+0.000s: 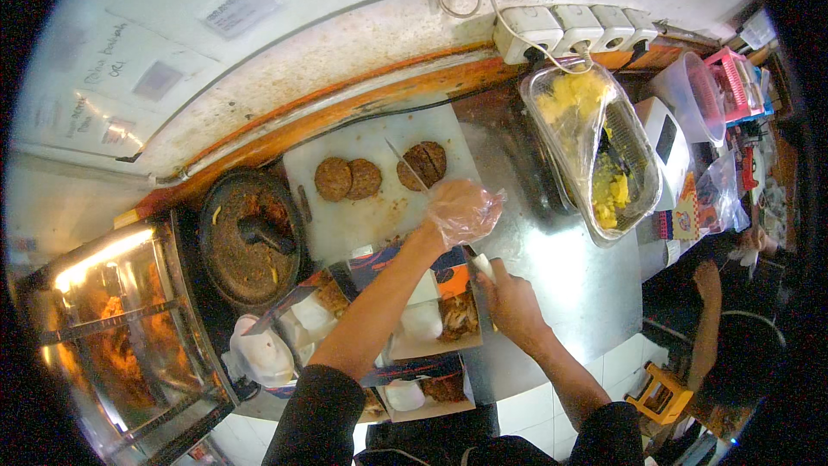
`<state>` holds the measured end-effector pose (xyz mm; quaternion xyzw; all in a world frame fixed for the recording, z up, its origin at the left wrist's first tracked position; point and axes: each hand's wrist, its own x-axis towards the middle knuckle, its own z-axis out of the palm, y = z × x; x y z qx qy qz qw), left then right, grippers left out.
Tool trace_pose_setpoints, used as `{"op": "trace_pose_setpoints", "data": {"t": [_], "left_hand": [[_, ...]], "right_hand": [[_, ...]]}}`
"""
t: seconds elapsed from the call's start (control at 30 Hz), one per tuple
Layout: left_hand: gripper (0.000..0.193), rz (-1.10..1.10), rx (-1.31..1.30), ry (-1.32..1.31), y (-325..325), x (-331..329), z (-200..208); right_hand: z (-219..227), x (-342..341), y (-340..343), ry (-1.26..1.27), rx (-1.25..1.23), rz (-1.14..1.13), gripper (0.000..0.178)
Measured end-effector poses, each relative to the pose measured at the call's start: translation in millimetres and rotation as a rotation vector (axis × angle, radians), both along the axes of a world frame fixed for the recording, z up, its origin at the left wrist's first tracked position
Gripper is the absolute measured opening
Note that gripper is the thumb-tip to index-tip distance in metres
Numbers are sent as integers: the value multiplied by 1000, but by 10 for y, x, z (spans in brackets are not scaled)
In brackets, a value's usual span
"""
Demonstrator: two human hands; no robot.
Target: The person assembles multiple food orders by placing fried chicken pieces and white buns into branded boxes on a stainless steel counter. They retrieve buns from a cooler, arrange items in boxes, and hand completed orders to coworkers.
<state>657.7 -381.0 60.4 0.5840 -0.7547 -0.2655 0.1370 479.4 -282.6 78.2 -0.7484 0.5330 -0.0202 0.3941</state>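
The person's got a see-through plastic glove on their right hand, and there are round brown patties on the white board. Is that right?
Not quite: the head view shows the see-through plastic glove on the left hand, not the right hand. The round brown patties are on the white board.

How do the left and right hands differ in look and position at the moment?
The left hand wears a clear plastic glove; the right hand looks bare. The left hand is farther forward, beside the patties; the right hand is closer to the body. The right hand grips the knife by its handle; the left hand's grip is unclear. Both arms have dark sleeves.
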Motion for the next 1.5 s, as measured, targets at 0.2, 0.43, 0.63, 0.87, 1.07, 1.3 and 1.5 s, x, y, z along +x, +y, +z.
{"op": "trace_pose_setpoints", "data": {"t": [0.2, 0.43, 0.63, 0.87, 1.07, 1.3, 1.5], "left_hand": [[45, -7, 51, 31, -3, 54, -52], [47, -17, 22, 63, 19, 103, -207], [49, -16, 133, -36, -173, 265, -254], [33, 599, -373, 748, 10, 230, 152], [45, 1078, -228, 378, 499, 680, -35], [73, 984, 231, -58, 117, 507, -181], [86, 903, -1, -26, 132, 528, -350]], "right_hand": [[6, 104, 37, 66, -2, 1, 28], [-77, 281, 176, 229, 25, -36, 31], [-181, 463, 31, 193, 61, -71, 37], [32, 133, -44, -83, 142, -163, 34], [119, -379, 154, -261, 311, -488, 30], [352, -994, -865, -11, 433, -241, 36], [465, -918, -901, -21, 443, -113, 34]]}}
